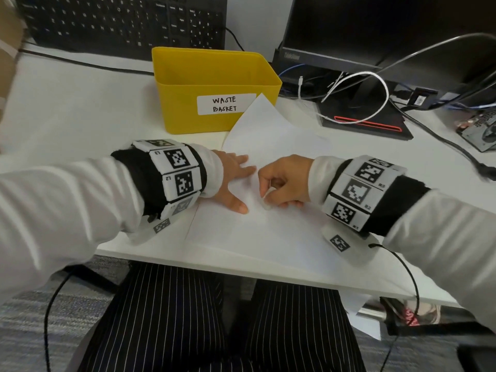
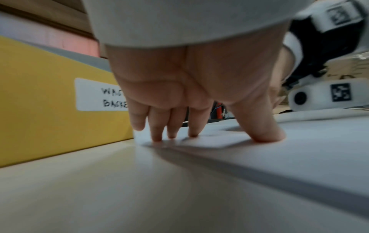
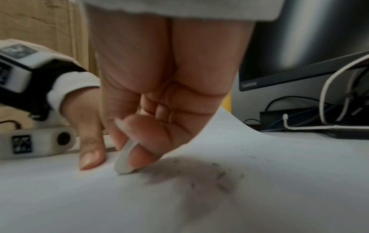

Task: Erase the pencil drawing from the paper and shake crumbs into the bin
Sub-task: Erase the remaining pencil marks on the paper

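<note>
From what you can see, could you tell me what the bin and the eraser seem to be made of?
Bin: likely moulded plastic, smooth matte yellow walls, rounded corners, a paper label stuck on.
Eraser: probably rubber or vinyl, dull white, its edge rounded.

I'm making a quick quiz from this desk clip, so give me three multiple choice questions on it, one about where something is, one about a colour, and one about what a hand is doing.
1. Where does the waste basket stand relative to the paper?
A. Behind its far corner
B. On top of it
C. Under the desk

2. What colour is the waste basket?
A. Blue
B. Yellow
C. Red

3. What is the right hand doing?
A. Resting flat, holding nothing
B. Lifting the paper
C. Pinching a white eraser against the paper

Answers:
1. A, the head view shows the basket just past the paper's raised corner.
2. B, its walls are plainly yellow.
3. C, the right wrist view shows the eraser gripped in the fingertips, its tip on the sheet, while the left hand presses the paper flat.
</note>
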`<state>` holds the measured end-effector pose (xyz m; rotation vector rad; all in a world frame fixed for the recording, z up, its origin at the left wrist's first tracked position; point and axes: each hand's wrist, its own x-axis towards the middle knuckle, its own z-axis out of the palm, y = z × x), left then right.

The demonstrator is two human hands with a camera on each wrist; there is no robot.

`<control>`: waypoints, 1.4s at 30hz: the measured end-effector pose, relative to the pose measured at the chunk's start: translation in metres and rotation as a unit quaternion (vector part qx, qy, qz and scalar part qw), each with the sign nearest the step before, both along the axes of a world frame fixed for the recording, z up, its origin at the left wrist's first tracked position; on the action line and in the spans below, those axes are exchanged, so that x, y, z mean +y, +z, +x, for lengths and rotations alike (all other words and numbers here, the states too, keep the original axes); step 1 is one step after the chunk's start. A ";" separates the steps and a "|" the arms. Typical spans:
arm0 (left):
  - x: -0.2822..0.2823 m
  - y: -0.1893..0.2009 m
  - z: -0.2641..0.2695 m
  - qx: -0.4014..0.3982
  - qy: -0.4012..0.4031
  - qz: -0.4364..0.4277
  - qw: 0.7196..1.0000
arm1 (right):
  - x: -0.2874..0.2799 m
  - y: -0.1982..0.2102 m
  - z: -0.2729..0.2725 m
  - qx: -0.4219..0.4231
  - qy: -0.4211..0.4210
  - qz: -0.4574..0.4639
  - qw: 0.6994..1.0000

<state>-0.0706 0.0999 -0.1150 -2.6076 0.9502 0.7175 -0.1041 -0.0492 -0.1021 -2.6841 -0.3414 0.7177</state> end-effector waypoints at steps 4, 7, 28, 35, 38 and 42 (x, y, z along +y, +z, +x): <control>-0.010 0.006 -0.009 -0.041 0.009 0.034 0.999 | -0.019 -0.002 -0.002 0.008 -0.112 0.091 0.989; -0.011 0.011 -0.010 -0.063 0.017 0.040 0.997 | -0.031 -0.002 -0.008 0.010 -0.180 0.138 0.974; -0.032 -0.003 -0.009 0.006 0.007 -0.006 1.000 | -0.024 0.011 -0.008 -0.069 -0.079 -0.084 0.991; -0.028 -0.004 -0.009 0.018 0.008 -0.021 1.000 | -0.013 0.001 -0.010 -0.050 -0.036 -0.064 0.996; -0.031 -0.003 -0.011 0.009 0.009 -0.001 1.000 | -0.027 0.010 -0.005 -0.054 -0.066 -0.079 0.993; -0.029 -0.004 -0.010 0.019 0.008 -0.027 0.999 | -0.009 0.010 0.000 -0.043 -0.023 -0.075 0.996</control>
